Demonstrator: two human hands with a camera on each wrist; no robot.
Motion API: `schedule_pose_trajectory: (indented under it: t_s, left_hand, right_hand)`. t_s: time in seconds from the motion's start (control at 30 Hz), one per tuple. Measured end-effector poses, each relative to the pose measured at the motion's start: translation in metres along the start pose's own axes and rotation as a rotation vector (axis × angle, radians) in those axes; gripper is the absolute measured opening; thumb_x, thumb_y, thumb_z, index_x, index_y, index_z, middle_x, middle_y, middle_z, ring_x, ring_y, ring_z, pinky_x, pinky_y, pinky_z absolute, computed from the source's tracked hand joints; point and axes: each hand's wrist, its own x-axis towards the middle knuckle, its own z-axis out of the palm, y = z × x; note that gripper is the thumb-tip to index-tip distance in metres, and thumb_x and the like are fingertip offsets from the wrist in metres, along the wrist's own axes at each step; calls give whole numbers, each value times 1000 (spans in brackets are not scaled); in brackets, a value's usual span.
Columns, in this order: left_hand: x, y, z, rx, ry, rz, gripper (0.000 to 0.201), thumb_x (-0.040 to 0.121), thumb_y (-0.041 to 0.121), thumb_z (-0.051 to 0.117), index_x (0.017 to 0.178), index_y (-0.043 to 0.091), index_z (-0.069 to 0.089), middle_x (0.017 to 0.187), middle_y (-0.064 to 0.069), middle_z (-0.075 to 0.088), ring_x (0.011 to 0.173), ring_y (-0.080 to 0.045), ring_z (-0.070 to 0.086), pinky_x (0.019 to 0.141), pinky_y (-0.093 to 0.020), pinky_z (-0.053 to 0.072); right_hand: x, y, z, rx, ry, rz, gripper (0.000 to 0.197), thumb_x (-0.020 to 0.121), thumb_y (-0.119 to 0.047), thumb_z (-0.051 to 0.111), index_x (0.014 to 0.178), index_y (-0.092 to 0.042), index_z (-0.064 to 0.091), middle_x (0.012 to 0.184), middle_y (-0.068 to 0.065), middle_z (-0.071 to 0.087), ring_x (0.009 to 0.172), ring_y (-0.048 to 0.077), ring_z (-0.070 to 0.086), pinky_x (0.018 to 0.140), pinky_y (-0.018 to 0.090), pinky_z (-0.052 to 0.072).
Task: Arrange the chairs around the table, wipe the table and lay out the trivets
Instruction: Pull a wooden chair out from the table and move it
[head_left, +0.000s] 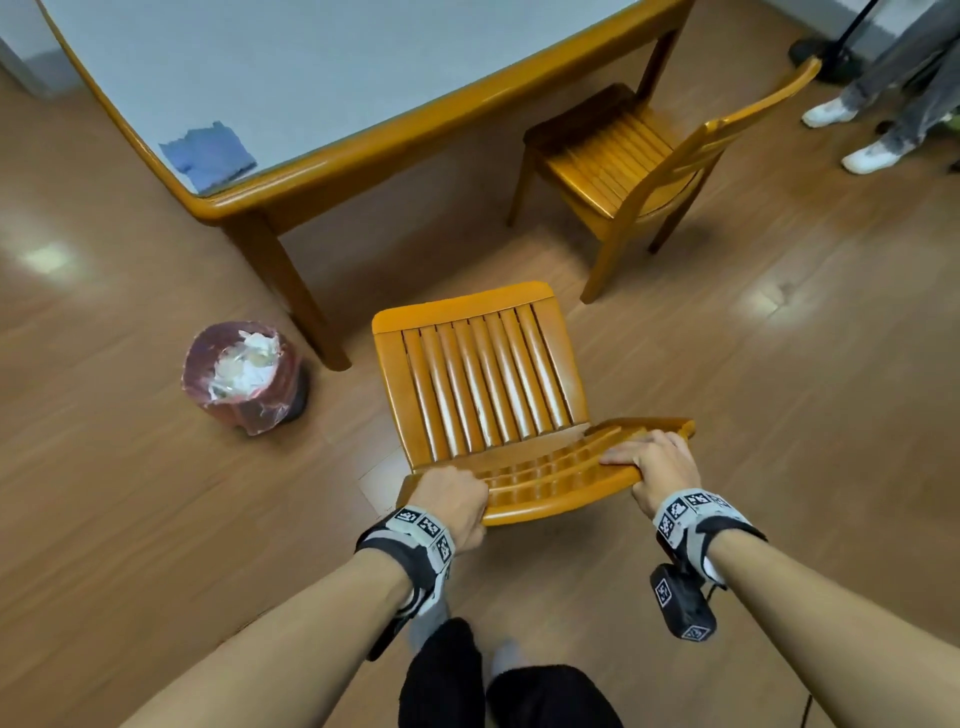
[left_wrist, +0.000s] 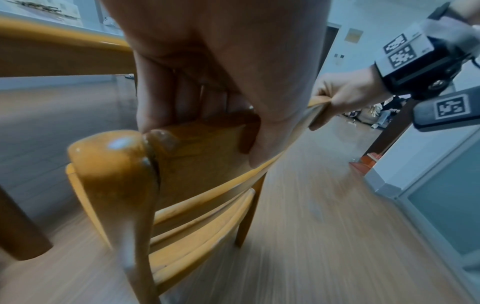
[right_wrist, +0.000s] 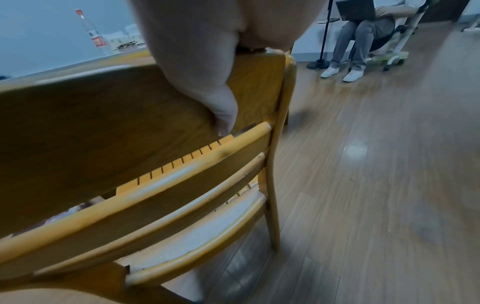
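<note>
A slatted wooden chair (head_left: 480, 384) stands on the floor in front of me, facing the table (head_left: 332, 156). My left hand (head_left: 457, 499) grips the left end of its top back rail (left_wrist: 197, 144), fingers curled over the front. My right hand (head_left: 652, 465) grips the right end of the same rail (right_wrist: 257, 82), thumb (right_wrist: 223, 115) pressed on the back. A second wooden chair (head_left: 623, 166) stands tucked near the table's right corner. A blue cloth (head_left: 208, 153) lies on the grey tabletop by the near corner.
A small bin (head_left: 244, 376) lined with a pink bag sits on the floor left of the chair, beside the table leg (head_left: 291, 296). A seated person's legs and white shoes (head_left: 872, 150) are at the far right. A bottle (right_wrist: 92, 33) stands on the table.
</note>
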Motion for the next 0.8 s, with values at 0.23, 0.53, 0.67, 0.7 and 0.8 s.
schedule_pose_trajectory:
  t_s: [0.23, 0.53, 0.67, 0.7, 0.8]
  left_hand:
    - [52, 27, -38, -61, -3, -130, 25, 84, 36, 52, 89, 16, 67, 92, -6, 69, 85, -31, 66, 69, -35, 50]
    - [91, 11, -73, -138, 38, -499, 20, 79, 34, 58, 87, 18, 66, 94, -6, 68, 89, -31, 65, 68, -33, 46]
    - [104, 4, -68, -192, 64, -616, 17, 81, 34, 57, 88, 21, 65, 93, -3, 67, 87, -29, 64, 69, -33, 47]
    - [105, 5, -66, -204, 74, -630, 16, 81, 34, 57, 88, 21, 65, 92, -3, 67, 87, -29, 64, 68, -33, 45]
    - [102, 9, -59, -279, 78, -663, 17, 81, 33, 58, 90, 22, 66, 91, -2, 66, 87, -28, 64, 65, -32, 42]
  right_hand:
    - [61, 42, -52, -52, -2, -166, 60, 69, 4, 65, 109, -41, 71, 122, -15, 64, 110, 20, 42, 105, 33, 20]
    - [147, 43, -79, -43, 35, -368, 53, 70, -1, 66, 102, -43, 72, 117, -17, 63, 113, 17, 40, 97, 35, 18]
    - [165, 35, -82, -124, -38, -353, 55, 74, -2, 65, 109, -44, 68, 120, -14, 61, 116, 19, 40, 98, 36, 21]
    - [165, 35, -81, -144, -37, -356, 56, 73, -2, 65, 109, -45, 67, 120, -13, 61, 115, 19, 40, 98, 36, 22]
    - [167, 35, -81, -199, -70, -357, 57, 76, -4, 63, 114, -47, 65, 118, -11, 61, 114, 20, 41, 98, 37, 25]
